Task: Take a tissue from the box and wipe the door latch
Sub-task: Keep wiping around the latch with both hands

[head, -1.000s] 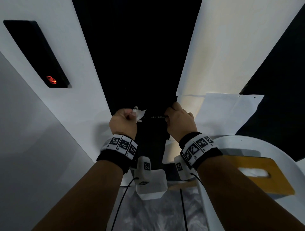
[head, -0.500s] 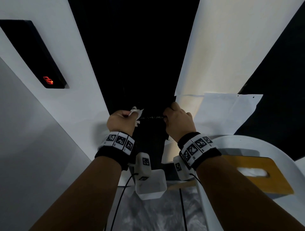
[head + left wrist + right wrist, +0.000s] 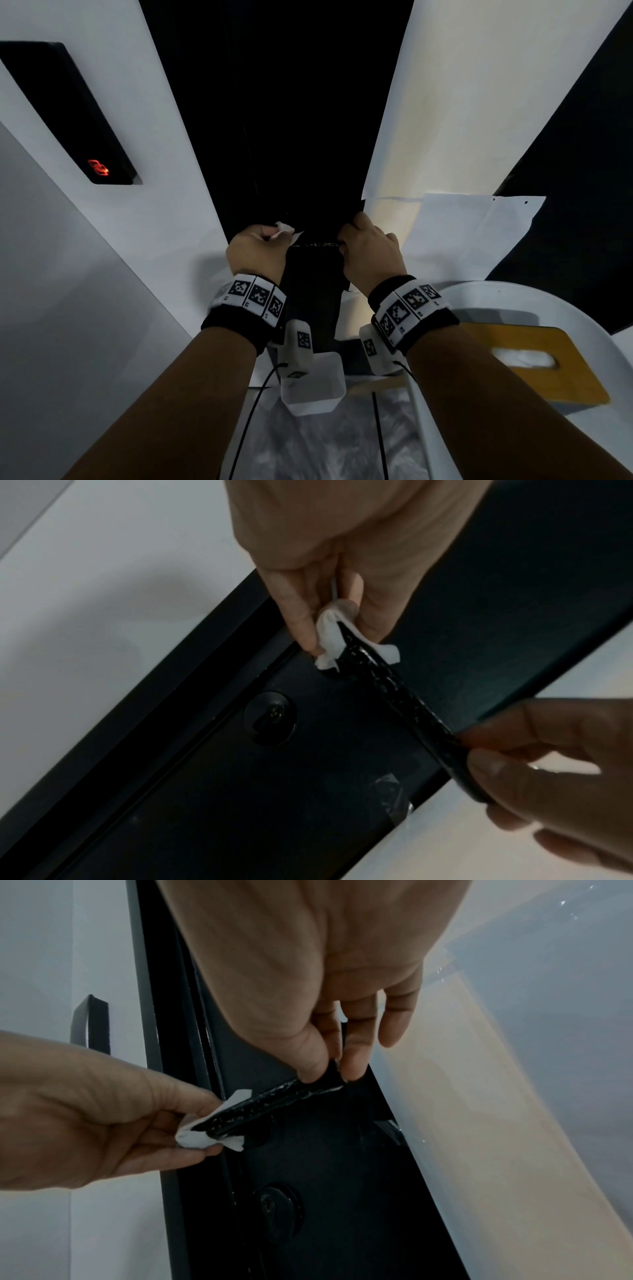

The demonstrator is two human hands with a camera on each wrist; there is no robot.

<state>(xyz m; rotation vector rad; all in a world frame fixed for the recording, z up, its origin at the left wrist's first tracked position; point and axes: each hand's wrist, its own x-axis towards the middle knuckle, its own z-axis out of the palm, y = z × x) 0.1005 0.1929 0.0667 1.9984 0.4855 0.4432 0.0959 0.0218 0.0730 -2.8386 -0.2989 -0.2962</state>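
A black door latch handle [image 3: 400, 693] [image 3: 270, 1102] [image 3: 322, 244] juts from a dark door [image 3: 291, 120]. My left hand [image 3: 260, 250] [image 3: 335, 631] [image 3: 192, 1123] pinches a small white tissue [image 3: 329, 639] [image 3: 195, 1137] [image 3: 284, 229] wrapped round the handle's left end, close to the door plate. My right hand [image 3: 366, 250] [image 3: 329, 1069] [image 3: 479, 753] pinches the handle's other end between thumb and fingers. Below the handle sits a round keyhole [image 3: 270, 718] [image 3: 277, 1204]. The yellow tissue box [image 3: 534, 363] lies at the right on a white round surface [image 3: 513, 294].
White wall panels flank the dark door. A black reader with a red light [image 3: 99, 168] is set in the left wall. A sheet of white paper [image 3: 472, 222] hangs to the right. A white container [image 3: 315, 390] sits below my wrists.
My left hand with the tissue has slid a little left along the handle toward the door plate. The right hand keeps its grip on the handle's end.
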